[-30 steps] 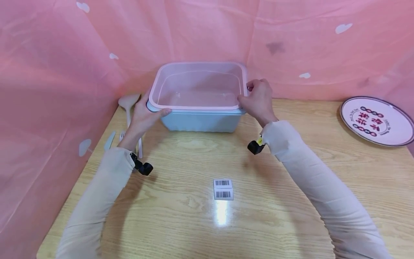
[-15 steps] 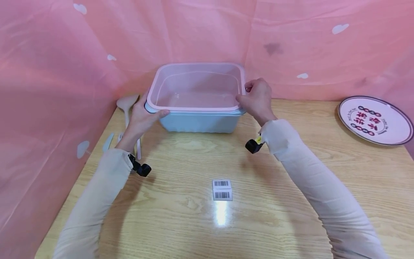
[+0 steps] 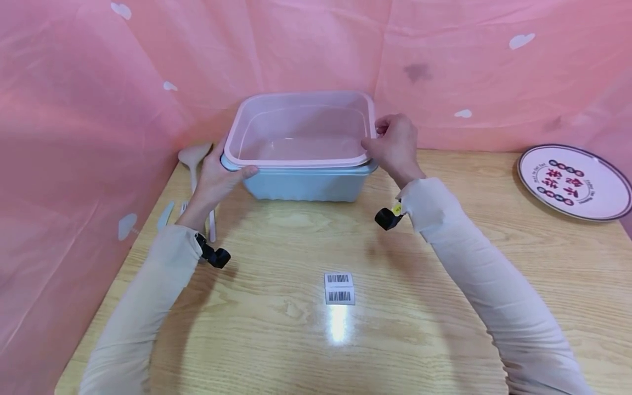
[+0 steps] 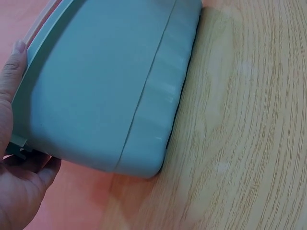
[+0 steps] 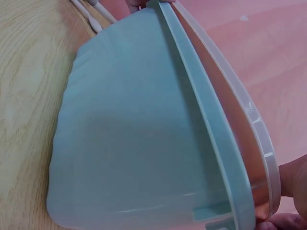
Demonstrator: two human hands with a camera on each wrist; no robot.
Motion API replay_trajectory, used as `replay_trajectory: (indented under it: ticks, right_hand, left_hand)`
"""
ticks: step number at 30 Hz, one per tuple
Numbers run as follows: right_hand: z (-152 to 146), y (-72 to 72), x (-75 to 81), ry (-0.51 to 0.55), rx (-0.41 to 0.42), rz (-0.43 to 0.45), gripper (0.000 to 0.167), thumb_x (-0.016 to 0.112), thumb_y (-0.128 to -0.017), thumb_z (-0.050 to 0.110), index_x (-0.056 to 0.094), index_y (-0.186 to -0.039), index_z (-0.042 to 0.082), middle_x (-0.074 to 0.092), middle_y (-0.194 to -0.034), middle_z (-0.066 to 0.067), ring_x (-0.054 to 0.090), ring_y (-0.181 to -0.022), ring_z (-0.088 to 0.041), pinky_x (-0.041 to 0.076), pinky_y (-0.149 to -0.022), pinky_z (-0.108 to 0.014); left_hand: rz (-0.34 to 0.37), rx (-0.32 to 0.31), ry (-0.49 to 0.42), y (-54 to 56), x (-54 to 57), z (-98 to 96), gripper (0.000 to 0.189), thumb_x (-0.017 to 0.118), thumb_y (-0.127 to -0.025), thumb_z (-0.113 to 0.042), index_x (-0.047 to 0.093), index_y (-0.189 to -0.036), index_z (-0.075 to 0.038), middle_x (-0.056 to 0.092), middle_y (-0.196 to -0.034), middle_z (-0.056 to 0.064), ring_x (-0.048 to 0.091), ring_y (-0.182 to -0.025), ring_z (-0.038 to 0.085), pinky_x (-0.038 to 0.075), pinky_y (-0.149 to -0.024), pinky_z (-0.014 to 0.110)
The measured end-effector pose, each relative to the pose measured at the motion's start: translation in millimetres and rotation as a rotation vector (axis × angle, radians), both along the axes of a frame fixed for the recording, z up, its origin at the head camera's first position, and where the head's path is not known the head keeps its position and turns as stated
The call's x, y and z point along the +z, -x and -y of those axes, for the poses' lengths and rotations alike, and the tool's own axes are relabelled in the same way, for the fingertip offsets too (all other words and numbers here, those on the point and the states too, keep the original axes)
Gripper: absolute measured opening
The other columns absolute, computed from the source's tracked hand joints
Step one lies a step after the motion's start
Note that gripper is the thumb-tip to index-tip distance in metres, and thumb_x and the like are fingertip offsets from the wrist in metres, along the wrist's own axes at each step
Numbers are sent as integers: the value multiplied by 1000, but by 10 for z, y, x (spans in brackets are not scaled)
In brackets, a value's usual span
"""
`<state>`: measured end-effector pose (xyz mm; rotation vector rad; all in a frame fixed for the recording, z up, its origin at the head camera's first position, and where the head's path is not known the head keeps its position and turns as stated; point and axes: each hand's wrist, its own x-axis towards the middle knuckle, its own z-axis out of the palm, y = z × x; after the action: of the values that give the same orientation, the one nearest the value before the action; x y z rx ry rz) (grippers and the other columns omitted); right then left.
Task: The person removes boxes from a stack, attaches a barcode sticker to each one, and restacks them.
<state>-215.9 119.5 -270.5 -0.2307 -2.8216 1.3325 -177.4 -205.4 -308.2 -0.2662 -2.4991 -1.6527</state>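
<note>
A pink plastic tub (image 3: 306, 129) sits nested in a light blue tub (image 3: 306, 186) on the table. My left hand (image 3: 214, 175) grips the blue tub's left end; the left wrist view shows the thumb along its rim and fingers curled under the end handle. At the opposite end, my right hand (image 3: 395, 145) pinches the pink tub's rim between thumb and fingers. The pink tub's right side is raised and tilted. In the right wrist view a gap separates the pink rim (image 5: 240, 96) from the blue rim (image 5: 206, 105).
Left of the tubs lie a pale ladle-like utensil (image 3: 194, 156), a light blue knife (image 3: 165, 215) and a fork (image 3: 184, 207), partly hidden by the left arm. A barcode label (image 3: 339, 288) lies centre front. A white plate (image 3: 575, 206) stands far right. Pink cloth hangs behind.
The right hand has moved slightly up with the pink tub's right rim, opening a gap above the blue tub's rim. The left hand and the blue tub have stayed in place.
</note>
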Motion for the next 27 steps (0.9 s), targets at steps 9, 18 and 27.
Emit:
replay_trajectory:
  ticks: [9,18,27]
  right_hand:
    - [15,-11,46,66,9,43,49,67,-86,17,52,-132,7,58,-123,-11,57,-105,-20,57,-86,-29]
    - [7,-17,22,40,126,47,39,55,-92,15,51,-130,12,49,-90,-8,50,-71,-16,47,-55,-21]
    - [32,-25,38,33,87,33,31,50,-91,12,55,-122,10,46,-85,-7,47,-70,-18,44,-53,-22]
  left_hand:
    - [7,7,-3,6,6,19,92,83,-76,-13,30,-151,-8,41,-149,16,39,-137,27,30,-117,40]
    - [15,7,-27,-8,-35,34,91,83,-76,-13,31,-151,-9,42,-150,15,39,-137,27,30,-117,41]
    - [-2,14,-73,-2,-35,40,90,85,-72,-11,36,-148,-9,45,-147,15,42,-134,25,34,-115,39]
